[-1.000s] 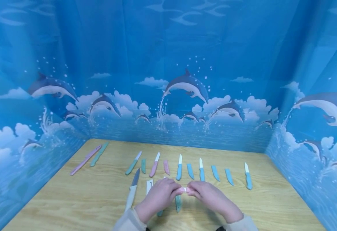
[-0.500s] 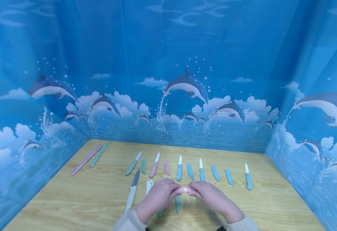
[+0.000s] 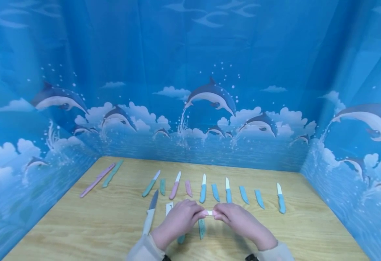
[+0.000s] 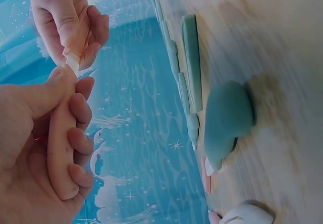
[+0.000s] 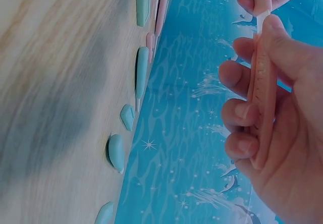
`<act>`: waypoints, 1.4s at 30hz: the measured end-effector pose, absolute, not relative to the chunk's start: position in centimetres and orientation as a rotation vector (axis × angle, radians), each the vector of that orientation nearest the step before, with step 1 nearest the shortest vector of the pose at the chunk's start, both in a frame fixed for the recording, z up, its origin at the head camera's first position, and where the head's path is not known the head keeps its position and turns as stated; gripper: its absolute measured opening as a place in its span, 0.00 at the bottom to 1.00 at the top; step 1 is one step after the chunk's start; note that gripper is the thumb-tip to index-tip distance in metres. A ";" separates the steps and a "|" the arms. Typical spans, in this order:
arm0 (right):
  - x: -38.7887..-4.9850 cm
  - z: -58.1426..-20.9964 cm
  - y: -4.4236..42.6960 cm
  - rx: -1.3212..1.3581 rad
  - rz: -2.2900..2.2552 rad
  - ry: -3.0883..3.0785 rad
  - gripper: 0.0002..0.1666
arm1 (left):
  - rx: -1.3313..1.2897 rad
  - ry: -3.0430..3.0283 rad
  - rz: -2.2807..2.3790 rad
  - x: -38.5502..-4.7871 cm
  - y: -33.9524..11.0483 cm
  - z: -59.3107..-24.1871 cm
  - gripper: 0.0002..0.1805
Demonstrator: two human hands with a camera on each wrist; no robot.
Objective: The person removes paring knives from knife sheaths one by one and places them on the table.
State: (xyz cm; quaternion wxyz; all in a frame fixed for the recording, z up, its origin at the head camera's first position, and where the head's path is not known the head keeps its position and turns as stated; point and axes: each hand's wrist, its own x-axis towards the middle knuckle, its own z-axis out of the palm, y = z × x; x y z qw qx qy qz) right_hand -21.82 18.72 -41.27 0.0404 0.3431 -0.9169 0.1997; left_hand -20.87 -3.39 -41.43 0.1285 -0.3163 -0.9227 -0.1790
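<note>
Above the front middle of the table, my left hand point(image 3: 181, 220) grips the pink handle of a paring knife point(image 4: 61, 143), fingers curled round it. Facing it, my right hand point(image 3: 240, 222) holds a pink knife sheath point(image 5: 263, 93) with embossed marks, thumb along its open end. A short length of white blade point(image 4: 72, 61) shows between the two hands; the rest of it sits inside the sheath. Under the hands lie a green sheath point(image 3: 202, 229) and a green handle end point(image 3: 181, 239), both partly covered. A white sheath point(image 3: 169, 208) is half hidden by my left hand.
A larger knife with a white handle point(image 3: 148, 221) lies left of my hands. Behind stand out a row of small green, pink and blue knives point(image 3: 203, 194) and sheaths point(image 3: 243, 195). Two longer sheathed knives point(image 3: 97, 180) lie far left. A dolphin-print curtain point(image 3: 190, 145) encloses the table.
My right hand has shifted very slightly to the right, and a little more white blade shows between the hands. The things on the table have stayed put.
</note>
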 end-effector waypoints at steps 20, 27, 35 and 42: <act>-21.9 -41.4 18.8 1.044 0.653 -2.857 0.09 | -0.913 -2.730 -0.524 -20.6 -3.5 -41.6 0.11; -21.9 -41.5 19.0 1.037 0.653 -2.856 0.12 | -0.927 -2.722 -0.530 -20.7 -3.6 -41.5 0.12; -21.9 -41.3 19.1 1.041 0.679 -2.857 0.09 | -0.932 -2.709 -0.541 -20.8 -3.8 -41.5 0.11; -21.9 -41.0 19.1 1.046 0.688 -2.861 0.08 | -0.928 -2.711 -0.551 -20.8 -3.8 -41.2 0.10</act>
